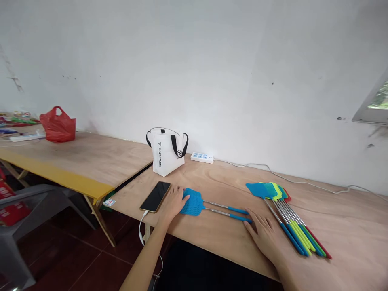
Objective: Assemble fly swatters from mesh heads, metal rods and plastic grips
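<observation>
Two blue fly swatters lie side by side on the wooden table, their heads overlapping at the left and their metal shafts pointing right. My left hand rests on the table at the left edge of the heads, thumb touching the blue mesh and fingers stretched out. At the other end, my right hand lies open, with thumb and fingertips against the tips of the blue handles. Right of that hand is a fanned stack of several fly swatters in blue, yellow-green, green and red.
A phone on a white charging cable lies left of my left hand. Behind stand a white bag with black handles and a power strip. A second table holds a red plastic bag. A grey chair stands left.
</observation>
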Demonstrator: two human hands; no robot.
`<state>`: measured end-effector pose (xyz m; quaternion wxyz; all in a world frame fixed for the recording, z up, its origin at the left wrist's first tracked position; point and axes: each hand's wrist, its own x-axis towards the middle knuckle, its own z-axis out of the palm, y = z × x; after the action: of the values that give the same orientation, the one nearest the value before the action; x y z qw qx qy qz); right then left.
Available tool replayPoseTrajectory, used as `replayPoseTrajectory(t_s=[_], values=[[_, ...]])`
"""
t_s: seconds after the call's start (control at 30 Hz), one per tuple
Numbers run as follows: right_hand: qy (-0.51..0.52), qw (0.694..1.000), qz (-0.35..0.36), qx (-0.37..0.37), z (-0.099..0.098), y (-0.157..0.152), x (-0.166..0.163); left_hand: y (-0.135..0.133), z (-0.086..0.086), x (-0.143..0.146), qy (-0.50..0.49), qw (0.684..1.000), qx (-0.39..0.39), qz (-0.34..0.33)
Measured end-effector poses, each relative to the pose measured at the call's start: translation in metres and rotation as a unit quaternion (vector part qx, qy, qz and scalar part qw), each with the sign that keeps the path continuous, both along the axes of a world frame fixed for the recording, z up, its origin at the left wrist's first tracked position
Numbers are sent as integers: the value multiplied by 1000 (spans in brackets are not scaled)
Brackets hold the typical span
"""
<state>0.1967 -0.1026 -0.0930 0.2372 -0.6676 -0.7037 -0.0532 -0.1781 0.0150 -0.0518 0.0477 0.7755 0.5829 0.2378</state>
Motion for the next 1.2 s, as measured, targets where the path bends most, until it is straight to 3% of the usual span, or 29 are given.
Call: replayPoseTrajectory(t_s=[0.13, 0.33, 0.5, 0.7, 1.2], values=[[3, 1000, -9, -10, -10, 2, -3, -1, 2, 2, -14, 999, -22, -31], [-12, 993, -110, -31, -21, 6, -2, -3, -4, 23, -67, 993, -3, -92], [-24, 993, -108, -45, -25, 8, 0, 6, -16, 19, -105, 984, 11, -145], [-29, 993, -102, -52, -25, 8, -2, 10, -25, 17, -83, 992, 17, -89], [-38, 989, -110, -90, -18, 7, -4, 6, -24, 19, -22, 995, 32, -92]])
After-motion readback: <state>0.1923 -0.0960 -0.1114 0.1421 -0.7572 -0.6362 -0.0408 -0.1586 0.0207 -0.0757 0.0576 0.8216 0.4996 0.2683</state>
